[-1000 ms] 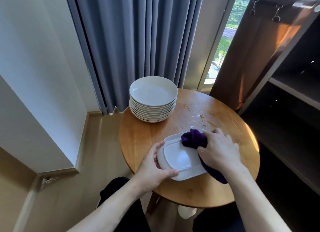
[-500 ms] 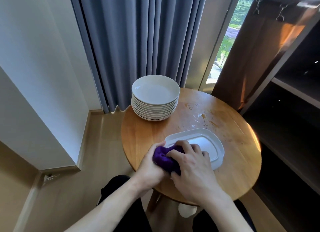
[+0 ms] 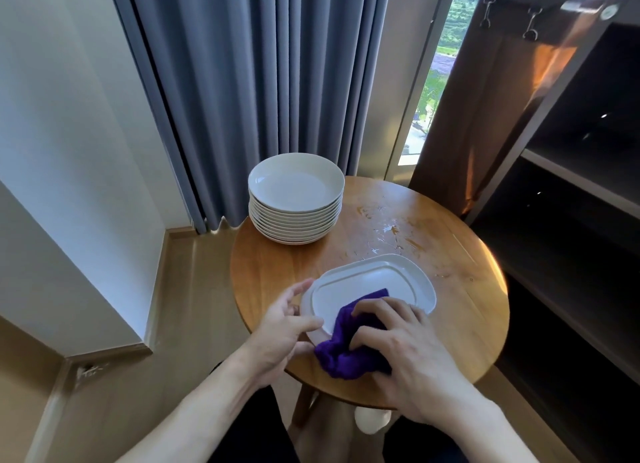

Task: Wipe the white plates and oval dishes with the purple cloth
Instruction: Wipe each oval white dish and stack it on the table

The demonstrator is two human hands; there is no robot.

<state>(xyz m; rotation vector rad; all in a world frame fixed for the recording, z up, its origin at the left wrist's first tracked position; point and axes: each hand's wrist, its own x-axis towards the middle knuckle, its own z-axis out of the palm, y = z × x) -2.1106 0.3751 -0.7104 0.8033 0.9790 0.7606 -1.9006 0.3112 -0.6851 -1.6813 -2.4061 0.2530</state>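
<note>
Both my forearms reach in bare from the bottom edge. My left grip point(image 3: 280, 327) lies loose, fingers spread and nearly straight, thumb laid on the rim of the oval dish point(image 3: 381, 279). My right grip point(image 3: 398, 352) sits knuckles-up, fingers curled, bunching the purple cloth point(image 3: 343, 345) beneath it.

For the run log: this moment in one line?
wiping | right hand grips purple cloth on oval dish | left hand touches its rim | plate stack behind
</note>
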